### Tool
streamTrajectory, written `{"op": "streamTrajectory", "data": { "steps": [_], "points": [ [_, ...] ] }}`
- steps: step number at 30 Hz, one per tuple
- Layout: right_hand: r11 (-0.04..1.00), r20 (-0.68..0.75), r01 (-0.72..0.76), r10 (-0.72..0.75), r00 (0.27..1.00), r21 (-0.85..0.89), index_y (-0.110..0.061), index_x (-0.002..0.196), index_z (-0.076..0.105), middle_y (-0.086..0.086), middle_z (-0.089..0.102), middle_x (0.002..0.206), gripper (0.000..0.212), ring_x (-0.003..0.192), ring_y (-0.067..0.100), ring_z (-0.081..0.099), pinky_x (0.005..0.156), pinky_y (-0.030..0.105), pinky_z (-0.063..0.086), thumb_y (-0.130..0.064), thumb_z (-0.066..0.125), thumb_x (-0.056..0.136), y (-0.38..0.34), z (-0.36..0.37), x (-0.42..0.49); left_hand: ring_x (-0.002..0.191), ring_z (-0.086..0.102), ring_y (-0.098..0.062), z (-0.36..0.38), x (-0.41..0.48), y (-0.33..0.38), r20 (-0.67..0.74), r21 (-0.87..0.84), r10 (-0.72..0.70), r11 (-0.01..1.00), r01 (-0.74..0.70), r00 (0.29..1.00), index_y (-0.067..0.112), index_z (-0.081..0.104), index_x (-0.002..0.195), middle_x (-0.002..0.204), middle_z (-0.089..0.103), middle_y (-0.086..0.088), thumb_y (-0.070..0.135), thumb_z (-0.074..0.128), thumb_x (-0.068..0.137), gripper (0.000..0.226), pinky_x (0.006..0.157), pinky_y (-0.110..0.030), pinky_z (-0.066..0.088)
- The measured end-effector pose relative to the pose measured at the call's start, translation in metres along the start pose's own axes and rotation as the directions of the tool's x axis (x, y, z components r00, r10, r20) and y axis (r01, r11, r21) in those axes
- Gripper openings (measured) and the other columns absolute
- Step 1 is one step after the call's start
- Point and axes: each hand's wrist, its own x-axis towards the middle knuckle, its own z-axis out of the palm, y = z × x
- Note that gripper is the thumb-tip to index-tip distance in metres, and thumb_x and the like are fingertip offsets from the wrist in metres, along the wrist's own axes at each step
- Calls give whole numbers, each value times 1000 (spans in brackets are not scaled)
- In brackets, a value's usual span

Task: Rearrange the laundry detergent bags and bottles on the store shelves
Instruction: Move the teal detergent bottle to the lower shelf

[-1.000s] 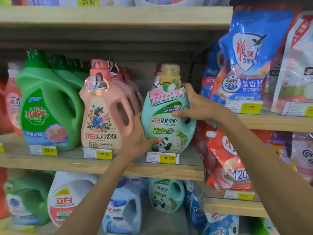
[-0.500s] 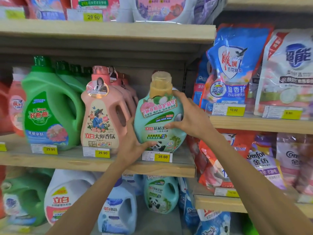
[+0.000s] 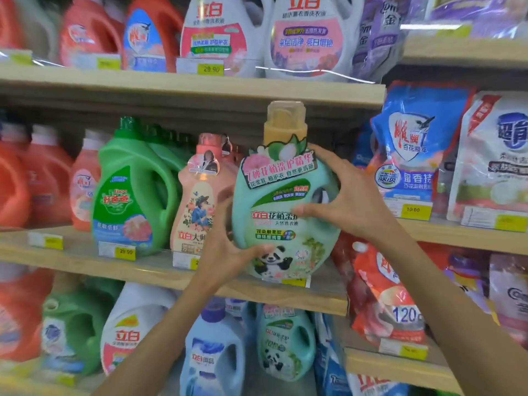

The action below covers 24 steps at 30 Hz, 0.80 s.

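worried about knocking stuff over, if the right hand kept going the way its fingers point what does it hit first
The right hand grips the teal bottle, fingers pointing left across its label. Past that, the pink bottle is probably next, though it may stand further back.

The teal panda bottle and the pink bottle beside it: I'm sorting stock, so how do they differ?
The teal panda bottle is gripped by the left hand and right hand; the pink bottle stands on the shelf. The teal panda bottle has a yellow cap, the pink bottle a pink one. Both bear the same red brand logo.
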Motion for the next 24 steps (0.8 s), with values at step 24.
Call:
{"op": "streamTrajectory", "data": {
  "steps": [24],
  "points": [
    [714, 415, -630, 496, 763, 306, -40, 131, 57, -17, 70, 113, 85, 102, 4, 67, 92, 37, 55, -50, 92, 54, -57, 128, -211, 88, 74, -20, -101, -246, 4, 117, -31, -650, 754, 657, 751, 25, 53, 135, 103, 73, -12, 36, 90, 71, 74, 76, -40, 61]
  ]
}}
